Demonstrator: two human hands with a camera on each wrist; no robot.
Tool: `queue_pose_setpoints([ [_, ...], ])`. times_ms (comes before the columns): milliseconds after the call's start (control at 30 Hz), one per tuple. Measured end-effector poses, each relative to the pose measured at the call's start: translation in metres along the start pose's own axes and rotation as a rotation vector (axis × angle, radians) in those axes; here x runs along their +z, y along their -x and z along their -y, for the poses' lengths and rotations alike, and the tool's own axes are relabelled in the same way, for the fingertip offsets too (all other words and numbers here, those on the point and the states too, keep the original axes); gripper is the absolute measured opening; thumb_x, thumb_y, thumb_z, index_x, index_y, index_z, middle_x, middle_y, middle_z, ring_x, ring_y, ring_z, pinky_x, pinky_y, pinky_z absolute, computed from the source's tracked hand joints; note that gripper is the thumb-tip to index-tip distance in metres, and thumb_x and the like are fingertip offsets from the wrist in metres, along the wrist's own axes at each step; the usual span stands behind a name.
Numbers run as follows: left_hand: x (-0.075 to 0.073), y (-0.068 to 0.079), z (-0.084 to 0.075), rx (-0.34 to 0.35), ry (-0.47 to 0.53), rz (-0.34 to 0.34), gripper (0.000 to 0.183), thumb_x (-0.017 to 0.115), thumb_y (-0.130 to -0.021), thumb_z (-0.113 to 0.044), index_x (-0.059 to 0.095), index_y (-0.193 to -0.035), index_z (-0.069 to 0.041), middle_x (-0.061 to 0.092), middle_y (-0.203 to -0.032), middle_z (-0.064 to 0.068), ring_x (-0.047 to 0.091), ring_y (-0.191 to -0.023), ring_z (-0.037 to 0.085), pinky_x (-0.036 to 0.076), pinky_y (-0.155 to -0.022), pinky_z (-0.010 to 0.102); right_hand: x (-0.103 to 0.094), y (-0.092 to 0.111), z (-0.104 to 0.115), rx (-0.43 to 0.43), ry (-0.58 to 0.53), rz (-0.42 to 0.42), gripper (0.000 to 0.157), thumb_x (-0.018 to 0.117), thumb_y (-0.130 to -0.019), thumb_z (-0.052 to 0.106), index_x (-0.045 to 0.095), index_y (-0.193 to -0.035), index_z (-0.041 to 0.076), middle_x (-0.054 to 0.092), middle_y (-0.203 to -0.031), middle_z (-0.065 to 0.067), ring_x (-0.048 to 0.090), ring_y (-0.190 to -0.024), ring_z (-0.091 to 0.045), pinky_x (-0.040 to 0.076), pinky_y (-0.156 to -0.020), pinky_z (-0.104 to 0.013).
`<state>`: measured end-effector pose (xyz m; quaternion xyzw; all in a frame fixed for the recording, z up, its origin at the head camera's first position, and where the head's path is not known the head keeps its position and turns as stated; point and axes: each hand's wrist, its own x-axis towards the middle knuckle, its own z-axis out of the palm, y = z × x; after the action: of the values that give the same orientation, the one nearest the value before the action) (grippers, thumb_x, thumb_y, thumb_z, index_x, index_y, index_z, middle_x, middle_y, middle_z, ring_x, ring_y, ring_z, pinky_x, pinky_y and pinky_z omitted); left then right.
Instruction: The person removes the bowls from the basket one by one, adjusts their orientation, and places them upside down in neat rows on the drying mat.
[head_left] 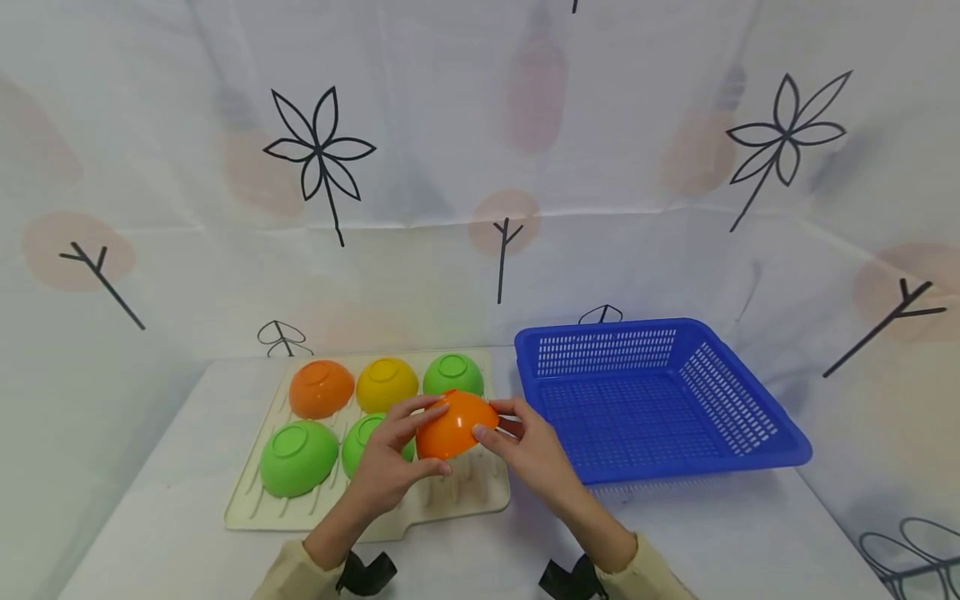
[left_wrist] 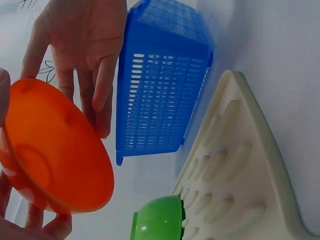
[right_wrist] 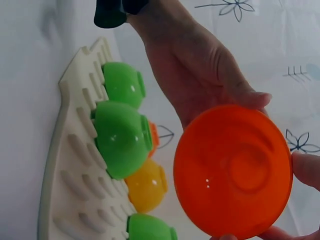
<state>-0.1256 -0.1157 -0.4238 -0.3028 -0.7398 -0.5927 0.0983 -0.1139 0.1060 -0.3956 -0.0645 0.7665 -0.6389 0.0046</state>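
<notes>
Both hands hold an orange bowl (head_left: 456, 432) above the front right of a cream draining rack (head_left: 472, 492). It is tilted, its hollow side facing down toward the wrists. My left hand (head_left: 386, 458) grips it from the left, fingers over the outside and thumb at the rim. From the right, my right hand (head_left: 536, 454) pinches the rim between thumb and fingers. On the rack, upside down, rest another orange bowl (head_left: 321, 390), a yellow bowl (head_left: 386, 385) and green bowls at the back right (head_left: 453, 375), front left (head_left: 298, 458) and front middle (head_left: 360, 442), the last partly hidden by my left hand.
A blue plastic basket (head_left: 675, 467) with slotted walls stands right of the rack, nothing visible inside it. White cloth (head_left: 150, 467) covers the table, and a printed white curtain (head_left: 435, 275) hangs behind. Each wrist wears a black strap (head_left: 367, 573).
</notes>
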Motion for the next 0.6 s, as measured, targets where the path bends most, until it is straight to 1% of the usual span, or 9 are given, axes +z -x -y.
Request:
queue_pose_setpoints([
  [200,0.0001,-0.0009,0.0003,0.023,0.074,0.015,0.055,0.078,-0.084,-0.013,0.062,-0.135,-0.006,0.048,-0.145,0.012,0.044,-0.131,0.027,0.046,-0.103,0.031,0.0014,0.001,-0.0019,0.006,-0.041,-0.002,0.046,0.077,-0.088,0.025,0.059,-0.125,0.003,0.057,-0.134,-0.015,0.058,-0.123,-0.035,0.054,-0.09,-0.04],
  [300,-0.0001,-0.0019,0.001,0.016,0.1,0.021,0.056,0.077,-0.085,-0.009,0.059,-0.137,-0.006,0.044,-0.15,0.011,0.042,-0.135,0.027,0.044,-0.105,0.031,0.0025,0.0013,-0.0022,0.006,-0.063,-0.014,0.047,0.079,-0.087,0.024,0.059,-0.124,0.002,0.057,-0.134,-0.015,0.059,-0.123,-0.033,0.054,-0.09,-0.038],
  [367,-0.0004,-0.0022,0.0014,0.002,0.104,0.02,0.057,0.077,-0.085,-0.007,0.058,-0.139,-0.007,0.041,-0.152,0.009,0.041,-0.137,0.026,0.042,-0.107,0.032,0.0034,0.0015,-0.0025,0.001,-0.079,-0.023,0.048,0.079,-0.087,0.023,0.059,-0.125,0.001,0.057,-0.134,-0.016,0.058,-0.123,-0.034,0.054,-0.09,-0.037],
  [467,-0.0008,-0.0024,0.0011,-0.029,0.109,0.013,0.062,0.079,-0.084,-0.006,0.055,-0.142,-0.009,0.037,-0.155,0.008,0.037,-0.14,0.025,0.038,-0.11,0.036,0.0046,0.0028,-0.0027,-0.016,-0.116,-0.027,0.05,0.078,-0.088,0.021,0.057,-0.126,-0.002,0.055,-0.135,-0.019,0.057,-0.124,-0.036,0.054,-0.091,-0.036],
  [600,-0.0005,-0.0027,0.0004,-0.096,0.127,-0.003,0.071,0.082,-0.083,-0.012,0.05,-0.146,-0.016,0.033,-0.157,0.01,0.031,-0.143,0.026,0.035,-0.111,0.038,0.0057,0.0048,-0.0042,-0.028,-0.155,-0.027,0.051,0.078,-0.088,0.019,0.054,-0.127,-0.003,0.052,-0.138,-0.022,0.055,-0.126,-0.039,0.053,-0.091,-0.036],
])
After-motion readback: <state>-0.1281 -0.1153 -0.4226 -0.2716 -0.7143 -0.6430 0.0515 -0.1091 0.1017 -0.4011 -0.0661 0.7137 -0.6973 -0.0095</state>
